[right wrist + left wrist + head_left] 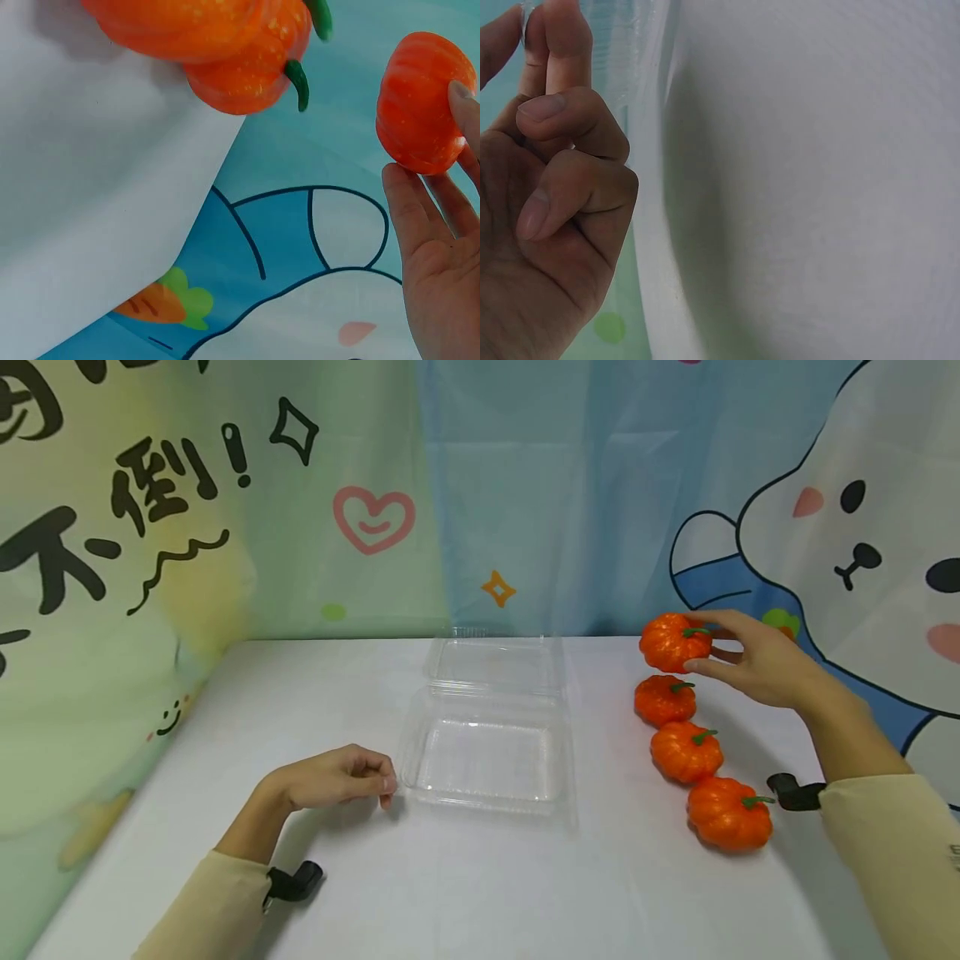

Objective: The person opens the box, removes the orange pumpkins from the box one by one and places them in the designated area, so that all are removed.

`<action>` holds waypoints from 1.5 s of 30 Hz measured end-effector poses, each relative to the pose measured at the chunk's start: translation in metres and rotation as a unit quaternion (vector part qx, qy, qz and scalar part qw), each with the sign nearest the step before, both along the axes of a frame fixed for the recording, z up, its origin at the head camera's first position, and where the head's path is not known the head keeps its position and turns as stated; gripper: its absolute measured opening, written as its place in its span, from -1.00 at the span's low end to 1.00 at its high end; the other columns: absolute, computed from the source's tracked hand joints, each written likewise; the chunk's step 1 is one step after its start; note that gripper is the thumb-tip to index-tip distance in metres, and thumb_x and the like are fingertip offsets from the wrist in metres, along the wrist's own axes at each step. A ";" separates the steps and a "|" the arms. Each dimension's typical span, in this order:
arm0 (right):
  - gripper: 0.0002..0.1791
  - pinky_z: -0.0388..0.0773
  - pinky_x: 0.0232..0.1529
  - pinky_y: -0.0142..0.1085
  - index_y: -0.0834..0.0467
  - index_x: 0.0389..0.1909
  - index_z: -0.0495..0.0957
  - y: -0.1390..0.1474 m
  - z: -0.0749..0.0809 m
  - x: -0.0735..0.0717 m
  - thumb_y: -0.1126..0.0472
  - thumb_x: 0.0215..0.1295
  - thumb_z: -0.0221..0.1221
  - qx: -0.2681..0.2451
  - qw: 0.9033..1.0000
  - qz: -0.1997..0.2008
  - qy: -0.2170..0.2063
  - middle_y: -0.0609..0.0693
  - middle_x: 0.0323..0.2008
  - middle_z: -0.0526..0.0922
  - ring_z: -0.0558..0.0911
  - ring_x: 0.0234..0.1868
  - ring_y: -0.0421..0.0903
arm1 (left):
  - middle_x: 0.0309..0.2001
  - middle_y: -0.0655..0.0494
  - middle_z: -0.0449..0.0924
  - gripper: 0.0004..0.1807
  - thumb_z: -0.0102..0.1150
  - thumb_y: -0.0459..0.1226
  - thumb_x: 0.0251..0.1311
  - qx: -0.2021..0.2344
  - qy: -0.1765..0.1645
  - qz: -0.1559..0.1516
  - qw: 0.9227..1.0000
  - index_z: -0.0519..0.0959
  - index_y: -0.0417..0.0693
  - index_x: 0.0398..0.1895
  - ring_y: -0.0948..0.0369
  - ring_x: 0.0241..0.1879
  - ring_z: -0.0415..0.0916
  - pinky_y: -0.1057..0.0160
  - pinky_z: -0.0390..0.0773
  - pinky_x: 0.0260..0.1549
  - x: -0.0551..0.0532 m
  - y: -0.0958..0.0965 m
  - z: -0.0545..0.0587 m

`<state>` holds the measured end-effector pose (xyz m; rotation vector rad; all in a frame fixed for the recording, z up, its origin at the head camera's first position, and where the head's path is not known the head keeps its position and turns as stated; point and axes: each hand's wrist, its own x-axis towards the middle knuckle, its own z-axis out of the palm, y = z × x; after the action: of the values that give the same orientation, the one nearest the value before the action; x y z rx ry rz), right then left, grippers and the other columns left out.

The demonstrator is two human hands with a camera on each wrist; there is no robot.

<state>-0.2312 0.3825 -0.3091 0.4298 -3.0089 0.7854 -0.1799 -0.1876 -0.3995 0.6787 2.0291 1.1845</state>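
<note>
My right hand [772, 660] grips a small orange toy pumpkin [667, 643] with a green stem, beyond the far end of a row of others. In the right wrist view that pumpkin [420, 105] sits between thumb and fingers, above the table. Three more pumpkins lie on the table: one at the far end [663, 700], a middle one [684, 752] and the nearest one [727, 814]. A clear plastic clamshell box [487, 760] stands in the middle with its lid [495, 664] folded back. My left hand [337, 779] pinches the box's left edge; its other fingers are curled [577, 180].
The white table [480, 893] ends at a printed cloth backdrop [510, 493] with cartoon figures. Dark wrist mounts [296, 881] stick out from both sleeves; the right one [795, 793] is close to the nearest pumpkin.
</note>
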 end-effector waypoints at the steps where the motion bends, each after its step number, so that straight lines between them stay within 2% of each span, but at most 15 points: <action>1: -0.14 0.39 0.18 0.22 0.17 0.55 0.18 0.002 0.001 0.000 0.01 0.37 0.35 -0.001 1.000 -0.001 0.000 0.31 0.45 0.25 0.31 0.38 0.41 | -0.26 -0.16 0.66 -0.78 0.12 -0.18 0.49 -0.002 -0.001 0.002 1.000 0.63 -0.13 -0.22 0.32 -0.54 0.16 0.40 0.21 -0.51 0.000 0.000 0.000; 7: -0.15 0.35 0.18 0.21 0.19 0.54 0.18 0.013 0.005 -0.005 0.01 0.38 0.34 -0.006 1.000 -0.001 0.004 0.30 0.43 0.29 0.31 0.38 0.43 | -0.25 -0.16 0.66 -0.80 0.10 -0.19 0.49 0.003 -0.006 0.008 1.000 0.63 -0.12 -0.21 0.32 -0.54 0.17 0.40 0.22 -0.51 0.000 -0.003 0.000; 13: -0.17 0.33 0.18 0.22 0.25 0.52 0.19 0.026 0.000 -0.011 0.07 0.38 0.34 0.003 1.000 -0.006 0.013 0.35 0.39 0.32 0.34 0.35 0.46 | -0.25 -0.18 0.66 -0.80 0.10 -0.20 0.49 0.008 -0.005 0.009 1.000 0.64 -0.13 -0.21 0.32 -0.54 0.15 0.38 0.21 -0.50 -0.002 -0.004 -0.001; 21: -0.16 0.33 0.20 0.22 0.24 0.55 0.12 0.033 -0.006 -0.025 0.04 0.42 0.29 -0.008 1.000 -0.009 -0.002 0.38 0.39 0.31 0.32 0.36 0.51 | -0.24 -0.19 0.66 -0.78 0.13 -0.16 0.48 0.000 -0.007 0.016 1.000 0.64 -0.13 -0.21 0.30 -0.53 0.14 0.37 0.20 -0.48 -0.003 -0.004 -0.001; 32: -0.12 0.38 0.23 0.27 0.21 0.58 0.08 0.034 -0.030 -0.040 -0.09 0.45 0.24 -0.014 0.999 -0.016 -0.036 0.41 0.46 0.21 0.30 0.38 0.52 | -0.27 -0.14 0.65 -0.75 0.14 -0.12 0.48 -0.003 -0.003 0.021 1.000 0.64 -0.12 -0.22 0.30 -0.54 0.12 0.37 0.18 -0.50 -0.002 -0.006 0.000; 41: -0.15 0.46 0.15 0.30 0.27 0.56 0.07 0.035 -0.059 -0.045 -0.06 0.48 0.21 -0.015 0.999 -0.014 -0.044 0.46 0.46 0.18 0.33 0.34 0.54 | -0.29 -0.14 0.63 -0.77 0.14 -0.16 0.47 0.005 -0.006 0.015 1.000 0.64 -0.14 -0.23 0.31 -0.55 0.11 0.37 0.16 -0.54 0.000 -0.008 -0.002; 45: -0.15 0.45 0.15 0.30 0.29 0.56 0.05 0.036 -0.065 -0.048 -0.04 0.49 0.20 -0.020 0.999 -0.009 -0.050 0.47 0.47 0.15 0.32 0.34 0.55 | -0.28 -0.17 0.63 -0.77 0.14 -0.17 0.47 0.009 -0.006 0.014 1.000 0.64 -0.14 -0.23 0.32 -0.58 0.11 0.37 0.15 -0.56 0.000 -0.007 -0.003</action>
<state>-0.2793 0.4189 -0.3745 0.3742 -3.0763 0.8915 -0.1803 -0.1946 -0.4026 0.6521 2.0259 1.2223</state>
